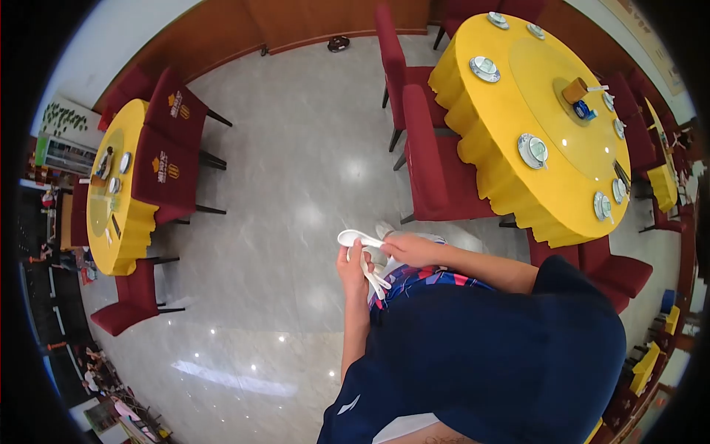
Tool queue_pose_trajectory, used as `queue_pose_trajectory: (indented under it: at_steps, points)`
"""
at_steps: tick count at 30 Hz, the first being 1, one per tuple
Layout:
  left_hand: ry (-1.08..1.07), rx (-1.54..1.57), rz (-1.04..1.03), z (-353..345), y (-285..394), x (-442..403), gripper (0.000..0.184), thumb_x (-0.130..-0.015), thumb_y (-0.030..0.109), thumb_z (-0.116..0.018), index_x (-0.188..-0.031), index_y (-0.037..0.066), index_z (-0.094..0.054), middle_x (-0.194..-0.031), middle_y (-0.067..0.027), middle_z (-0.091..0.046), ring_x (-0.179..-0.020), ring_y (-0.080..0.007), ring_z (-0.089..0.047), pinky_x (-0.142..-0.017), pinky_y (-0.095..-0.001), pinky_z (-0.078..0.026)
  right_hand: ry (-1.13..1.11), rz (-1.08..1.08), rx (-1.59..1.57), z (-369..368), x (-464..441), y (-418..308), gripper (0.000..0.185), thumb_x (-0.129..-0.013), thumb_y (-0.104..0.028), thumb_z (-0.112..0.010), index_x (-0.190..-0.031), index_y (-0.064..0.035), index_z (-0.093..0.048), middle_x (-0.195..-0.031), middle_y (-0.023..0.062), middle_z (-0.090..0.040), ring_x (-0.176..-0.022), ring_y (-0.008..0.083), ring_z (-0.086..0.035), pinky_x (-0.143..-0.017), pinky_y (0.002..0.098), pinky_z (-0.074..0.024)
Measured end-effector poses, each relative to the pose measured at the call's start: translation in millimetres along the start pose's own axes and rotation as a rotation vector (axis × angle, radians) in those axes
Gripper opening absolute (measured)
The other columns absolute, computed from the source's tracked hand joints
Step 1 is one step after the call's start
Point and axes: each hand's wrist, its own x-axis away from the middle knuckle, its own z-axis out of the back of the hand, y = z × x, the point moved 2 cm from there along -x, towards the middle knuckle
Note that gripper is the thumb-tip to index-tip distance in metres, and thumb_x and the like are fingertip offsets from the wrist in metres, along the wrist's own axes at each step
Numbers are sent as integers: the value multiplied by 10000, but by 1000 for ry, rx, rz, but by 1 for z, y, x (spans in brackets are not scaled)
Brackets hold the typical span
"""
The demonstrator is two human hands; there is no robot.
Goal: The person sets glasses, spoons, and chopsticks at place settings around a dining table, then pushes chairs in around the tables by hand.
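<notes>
Several white spoons (377, 282) are bunched in my left hand (353, 268), their handles sticking out below the fingers toward my body. One white spoon (350, 237) lies at the top, its bowl by my left thumb. The fingers of my right hand (403, 249) close round this spoon's handle. Both hands are close together in front of my waist, above the grey floor.
On the right stands a round table with a yellow cloth (492, 159), bearing several place settings and a brown holder (575, 90). Red chairs (427, 155) stand beside it. A smaller yellow table (133, 229) with red chairs (166, 166) is at the left.
</notes>
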Motion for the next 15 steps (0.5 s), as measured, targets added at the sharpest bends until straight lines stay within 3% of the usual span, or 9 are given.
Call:
queue_pose_trajectory:
  at_steps: [1, 2, 4, 8, 10, 12, 14, 15]
  points:
    - [29, 7, 20, 3, 3, -8, 321, -975, 198, -587, -1233, 23, -511, -902, -70, -605, -645, -93, -535, -415, -232, -400, 175, 85, 69, 3, -9, 7, 296, -1004, -285, -450, -888, -48, -584, -679, 68, -583, -561, 173, -570, -578, 346, -461]
    - [19, -10, 34, 6, 6, -16, 321, -975, 198, -587, -1233, 23, -511, -902, -70, -605, -645, -93, -535, -415, -232, -400, 191, 75, 55, 8, -18, 20, 296, -1004, -285, -450, -888, -48, -584, -679, 68, -583, -561, 173, -570, -578, 346, -461]
    - [21, 12, 55, 6, 17, -31, 238, -975, 180, -584, -1160, 37, -538, -875, -70, -605, -599, -88, -539, -424, -223, -408, 456, -13, -20, 41, -37, 43, 282, -982, -236, -436, -855, -32, -582, -785, 136, -598, -767, 260, -609, -687, 400, -467]
    - [-46, 13, 184, 16, 27, -75, 257, -977, 206, -583, -1170, 42, -542, -896, -70, -602, -633, -90, -548, -437, -217, -417, 919, -264, -527, 152, -57, 86, 283, -964, -211, -411, -831, -13, -563, -675, 139, -557, -648, 262, -570, -641, 417, -456]
    - [-19, -56, 251, 9, 30, -114, 263, -987, 234, -560, -1179, 53, -546, -910, -70, -604, -672, -97, -552, -447, -226, -420, 1294, -189, -336, 233, -59, 127, 314, -983, -229, -406, -822, -9, -561, -621, 139, -531, -590, 286, -547, -604, 428, -449]
    - [-45, -79, 260, -9, 42, -144, 286, -994, 247, -542, -1213, 62, -535, -925, -71, -604, -686, -102, -553, -454, -232, -423, 1575, -261, 1, 320, -54, 161, 376, -1004, -278, -394, -837, 6, -578, -675, 196, -592, -647, 361, -595, -627, 472, -460]
    - [-38, -129, 275, -32, 68, -181, 310, -1001, 260, -525, -1247, 71, -525, -940, -72, -604, -700, -106, -554, -461, -238, -425, 1737, -493, 143, 399, -63, 210, 436, -1013, -316, -383, -856, 28, -599, -794, 268, -641, -777, 431, -631, -691, 529, -466]
    - [-17, -225, 243, -48, 81, -198, 339, -1006, 271, -509, -1288, 84, -502, -959, -77, -603, -712, -112, -558, -472, -245, -429, 1717, -604, 117, 435, -69, 230, 448, -1011, -315, -373, -874, 40, -610, -852, 281, -647, -842, 448, -629, -733, 543, -470]
